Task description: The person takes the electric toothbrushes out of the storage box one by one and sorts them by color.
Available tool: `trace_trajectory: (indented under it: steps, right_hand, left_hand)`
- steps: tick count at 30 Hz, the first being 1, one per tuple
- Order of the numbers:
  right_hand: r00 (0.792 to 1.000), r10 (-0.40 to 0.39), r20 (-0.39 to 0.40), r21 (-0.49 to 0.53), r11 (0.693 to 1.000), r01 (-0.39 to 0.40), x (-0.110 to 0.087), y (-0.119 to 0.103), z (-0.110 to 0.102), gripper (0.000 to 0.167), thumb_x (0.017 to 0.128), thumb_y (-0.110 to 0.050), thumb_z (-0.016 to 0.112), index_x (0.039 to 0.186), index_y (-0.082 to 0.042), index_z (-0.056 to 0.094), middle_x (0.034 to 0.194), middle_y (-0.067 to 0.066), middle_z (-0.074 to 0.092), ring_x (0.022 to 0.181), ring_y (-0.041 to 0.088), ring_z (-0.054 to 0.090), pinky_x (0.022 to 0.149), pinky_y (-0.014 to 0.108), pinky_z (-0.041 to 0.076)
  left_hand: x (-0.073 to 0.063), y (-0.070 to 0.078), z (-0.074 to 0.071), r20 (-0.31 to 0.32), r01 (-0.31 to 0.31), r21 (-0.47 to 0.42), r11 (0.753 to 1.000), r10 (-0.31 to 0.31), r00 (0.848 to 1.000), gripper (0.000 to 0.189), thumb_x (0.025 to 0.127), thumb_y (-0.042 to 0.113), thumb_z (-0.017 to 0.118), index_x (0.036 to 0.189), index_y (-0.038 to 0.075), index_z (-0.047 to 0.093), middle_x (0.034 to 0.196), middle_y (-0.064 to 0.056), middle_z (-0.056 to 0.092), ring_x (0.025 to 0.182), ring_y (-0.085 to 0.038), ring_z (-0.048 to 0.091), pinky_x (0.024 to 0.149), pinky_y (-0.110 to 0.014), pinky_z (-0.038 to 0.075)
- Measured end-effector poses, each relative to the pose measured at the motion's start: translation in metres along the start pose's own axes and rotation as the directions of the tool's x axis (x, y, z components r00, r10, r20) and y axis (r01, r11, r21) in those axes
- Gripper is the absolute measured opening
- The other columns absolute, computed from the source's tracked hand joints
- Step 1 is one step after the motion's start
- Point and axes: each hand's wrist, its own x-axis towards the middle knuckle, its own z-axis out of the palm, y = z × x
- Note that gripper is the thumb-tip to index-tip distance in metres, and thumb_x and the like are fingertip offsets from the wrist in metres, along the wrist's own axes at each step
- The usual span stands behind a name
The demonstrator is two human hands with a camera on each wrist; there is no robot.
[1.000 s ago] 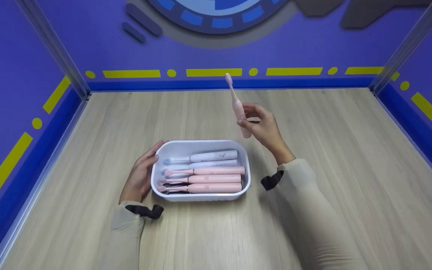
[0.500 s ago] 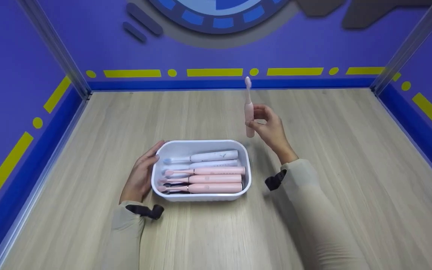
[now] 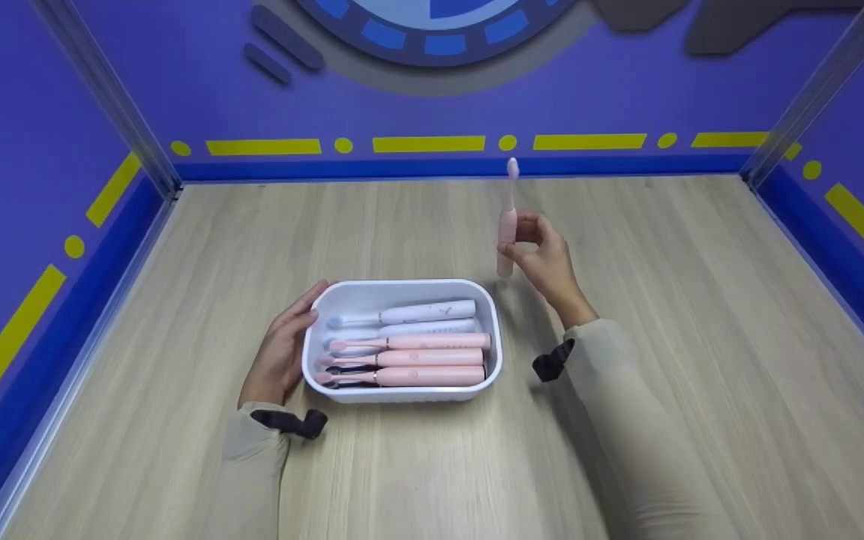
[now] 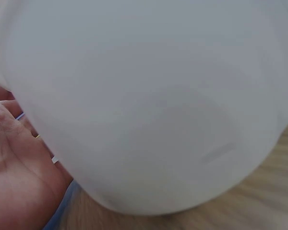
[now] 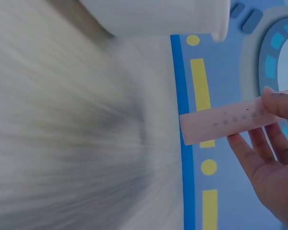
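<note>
My right hand holds a pink electric toothbrush upright above the table, its brush head pointing up. In the right wrist view, the thumb and fingers pinch the toothbrush handle, which has a row of small round marks. My left hand holds the left end of a white plastic bin, thumb at the rim and fingers round the far corner. Inside the bin, pink toothbrushes lie side by side in front of white toothbrushes. Dark toothbrush parts show beneath the pink ones. The bin wall fills most of the left wrist view.
The bin stands on a light wood-grain table. Blue-purple panels with yellow dashes enclose the back and both sides, joined by metal corner posts. Black wrist cameras sit on both sleeves.
My right hand has moved to the right with the pink toothbrush, which has turned from tilted left to nearly upright. The left hand and the bin have stayed in place.
</note>
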Motion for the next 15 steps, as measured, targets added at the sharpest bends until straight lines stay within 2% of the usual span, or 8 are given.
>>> trace_trajectory:
  steps: [6, 11, 15]
  right_hand:
    - [1.0, 0.01, -0.022, 0.023, 1.0, -0.01, 0.0, 0.005, 0.001, 0.039, 0.08, 0.008, 0.067, 0.117, 0.004, 0.052, 0.109, 0.022, 0.062, 0.102, 0.029, 0.06, 0.097, 0.042, 0.047]
    - [0.999, 0.034, -0.022, 0.021, 0.999, -0.034, -0.001, 0.01, 0.0, 0.038, 0.081, 0.007, 0.065, 0.116, 0.003, 0.051, 0.11, 0.019, 0.061, 0.102, 0.025, 0.059, 0.091, 0.031, 0.047]
    - [0.998, 0.054, -0.013, 0.005, 0.999, -0.054, -0.003, 0.013, -0.001, 0.038, 0.082, 0.006, 0.064, 0.118, 0.002, 0.05, 0.113, 0.018, 0.06, 0.106, 0.025, 0.058, 0.094, 0.033, 0.047]
  left_hand:
    - [-0.001, 0.0, -0.001, -0.005, 0.001, 0.011, 1.0, -0.001, 1.0, 0.05, 0.101, 0.003, 0.034, 0.15, 0.005, 0.03, 0.159, -0.005, 0.026, 0.148, -0.014, 0.019, 0.121, -0.03, 0.015]
    - [0.0, -0.001, 0.0, -0.01, -0.006, 0.006, 1.0, 0.006, 1.0, 0.05, 0.1, 0.002, 0.034, 0.15, 0.002, 0.029, 0.159, -0.007, 0.026, 0.148, -0.015, 0.019, 0.122, -0.03, 0.014]
    - [0.0, -0.001, 0.001, -0.019, -0.013, -0.002, 1.0, 0.013, 1.0, 0.049, 0.1, 0.002, 0.034, 0.149, 0.001, 0.03, 0.158, -0.009, 0.028, 0.147, -0.016, 0.021, 0.121, -0.03, 0.014]
